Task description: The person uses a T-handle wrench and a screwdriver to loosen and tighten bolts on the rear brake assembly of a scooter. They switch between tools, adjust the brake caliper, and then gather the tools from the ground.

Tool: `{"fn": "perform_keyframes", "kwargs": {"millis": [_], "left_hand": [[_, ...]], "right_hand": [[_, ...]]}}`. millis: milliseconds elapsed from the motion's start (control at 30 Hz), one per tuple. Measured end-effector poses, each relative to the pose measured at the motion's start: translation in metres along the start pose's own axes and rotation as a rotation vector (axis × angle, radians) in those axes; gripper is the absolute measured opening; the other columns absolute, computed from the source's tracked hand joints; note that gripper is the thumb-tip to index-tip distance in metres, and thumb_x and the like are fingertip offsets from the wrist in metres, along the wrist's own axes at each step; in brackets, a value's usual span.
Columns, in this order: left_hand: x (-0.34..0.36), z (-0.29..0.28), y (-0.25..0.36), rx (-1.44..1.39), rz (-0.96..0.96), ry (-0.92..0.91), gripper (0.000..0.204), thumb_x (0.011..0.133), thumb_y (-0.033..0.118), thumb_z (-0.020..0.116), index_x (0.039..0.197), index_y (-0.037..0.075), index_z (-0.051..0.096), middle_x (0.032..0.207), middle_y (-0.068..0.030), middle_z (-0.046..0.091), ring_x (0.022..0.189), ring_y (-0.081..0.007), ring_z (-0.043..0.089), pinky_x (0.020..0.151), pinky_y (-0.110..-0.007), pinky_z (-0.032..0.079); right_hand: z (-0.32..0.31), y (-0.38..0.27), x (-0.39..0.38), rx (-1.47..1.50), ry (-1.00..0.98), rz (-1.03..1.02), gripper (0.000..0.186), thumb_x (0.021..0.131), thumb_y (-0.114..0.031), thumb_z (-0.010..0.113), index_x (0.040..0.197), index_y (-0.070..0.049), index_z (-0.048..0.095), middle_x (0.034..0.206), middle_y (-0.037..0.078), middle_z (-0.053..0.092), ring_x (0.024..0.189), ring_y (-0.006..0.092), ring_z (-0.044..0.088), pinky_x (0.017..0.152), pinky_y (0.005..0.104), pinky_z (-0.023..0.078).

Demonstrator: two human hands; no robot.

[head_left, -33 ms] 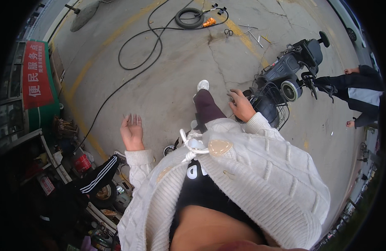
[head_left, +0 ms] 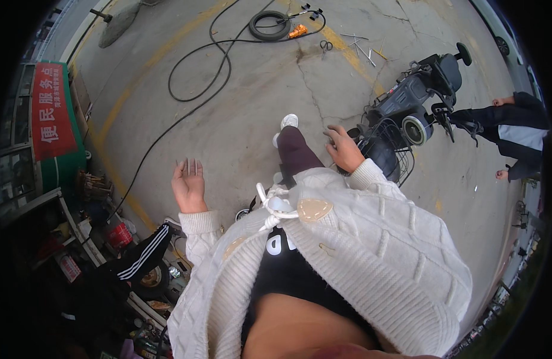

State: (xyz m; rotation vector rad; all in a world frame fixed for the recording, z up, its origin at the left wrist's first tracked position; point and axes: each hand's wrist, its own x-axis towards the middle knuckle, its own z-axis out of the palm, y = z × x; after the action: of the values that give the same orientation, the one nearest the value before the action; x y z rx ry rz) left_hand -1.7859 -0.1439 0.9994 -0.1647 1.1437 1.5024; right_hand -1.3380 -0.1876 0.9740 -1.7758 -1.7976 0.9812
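My left hand (head_left: 189, 186) is raised in front of me at the left, its fingers apart and nothing in it. To the right of my leg, my right hand (head_left: 344, 148) hangs with its fingers loosely bent and apart, also holding nothing. It appears just left of a dark electric scooter (head_left: 401, 99) with a wire front basket (head_left: 388, 143); no contact between them is plain. Both hands come out of white knitted sleeves. Far ahead on the concrete lie a black tyre (head_left: 270, 35), an orange object (head_left: 298, 30) and scissors (head_left: 326, 45).
A black hose (head_left: 195, 109) loops across the ground. Metal tools (head_left: 363, 48) lie near the scissors. At the left, a cluttered cart (head_left: 69, 221) stands near a green-and-red booth (head_left: 52, 119), beside a person in striped black trousers (head_left: 145, 251). Another person (head_left: 509, 128) stands beyond the scooter.
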Motion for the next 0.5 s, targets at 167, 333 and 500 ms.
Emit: {"fn": "perform_keyframes", "kwargs": {"millis": [167, 333, 500], "left_hand": [[0.051, 0.100, -0.013, 0.044, -0.106, 0.008, 0.053, 0.093, 0.006, 0.058, 0.142, 0.009, 0.038, 0.142, -0.0120, 0.039, 0.129, -0.0291, 0.039, 0.109, -0.046, 0.036], [0.105, 0.156, 0.023, 0.080, -0.199, 0.134, 0.037, 0.094, 0.007, 0.057, 0.129, 0.004, 0.044, 0.131, -0.0118, 0.045, 0.120, -0.0289, 0.046, 0.106, -0.046, 0.041], [0.177, 0.228, 0.018, 0.204, -0.093, 0.178, 0.035, 0.095, 0.009, 0.057, 0.126, 0.000, 0.043, 0.127, -0.0127, 0.047, 0.116, -0.0291, 0.048, 0.104, -0.045, 0.042]], "right_hand": [[-0.019, 0.027, 0.098, -0.013, 0.092, 0.114, 0.035, 0.089, -0.007, 0.061, 0.123, 0.002, 0.057, 0.133, 0.021, 0.051, 0.094, 0.0328, 0.066, 0.087, 0.0403, 0.052], [-0.054, 0.060, 0.204, 0.106, 0.183, 0.149, 0.036, 0.088, -0.013, 0.060, 0.122, -0.002, 0.058, 0.133, 0.017, 0.052, 0.108, 0.0388, 0.060, 0.091, 0.0461, 0.049], [-0.103, 0.102, 0.278, 0.138, 0.251, 0.181, 0.037, 0.088, -0.012, 0.059, 0.124, -0.002, 0.057, 0.132, 0.018, 0.052, 0.107, 0.0397, 0.060, 0.092, 0.0461, 0.049]]}}
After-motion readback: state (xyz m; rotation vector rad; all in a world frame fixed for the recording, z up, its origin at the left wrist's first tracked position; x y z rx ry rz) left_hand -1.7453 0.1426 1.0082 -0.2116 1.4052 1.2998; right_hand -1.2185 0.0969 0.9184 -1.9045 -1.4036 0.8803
